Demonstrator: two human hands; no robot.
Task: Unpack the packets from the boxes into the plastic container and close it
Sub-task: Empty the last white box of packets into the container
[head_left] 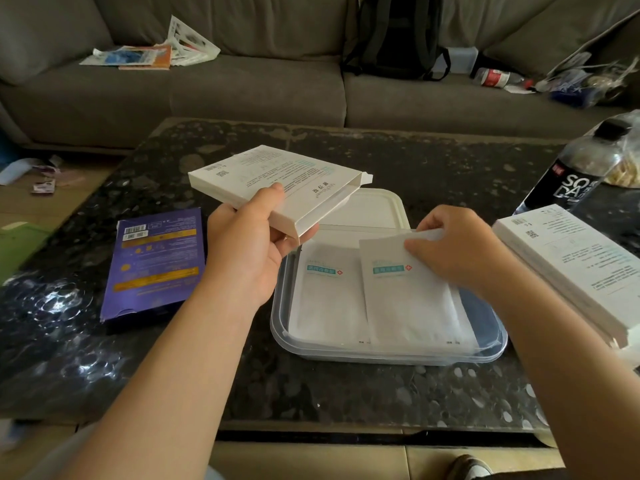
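My left hand (251, 244) grips a flat white box (277, 183) and holds it tilted above the table, its open end facing right. Below it stands a clear plastic container (485, 351). A white packet (325, 296) lies flat in the container's left half. My right hand (457, 249) pinches the top edge of a second white packet (405, 299), which rests on several more packets in the right half. The container's white lid (374, 207) lies just behind it, partly hidden by the box.
A purple box (156, 265) lies left of the container. More white boxes (571, 268) are stacked at the right, with a soda bottle (575, 168) behind them. Past the dark stone table stands a grey sofa (256, 84) with papers and a black backpack (394, 36).
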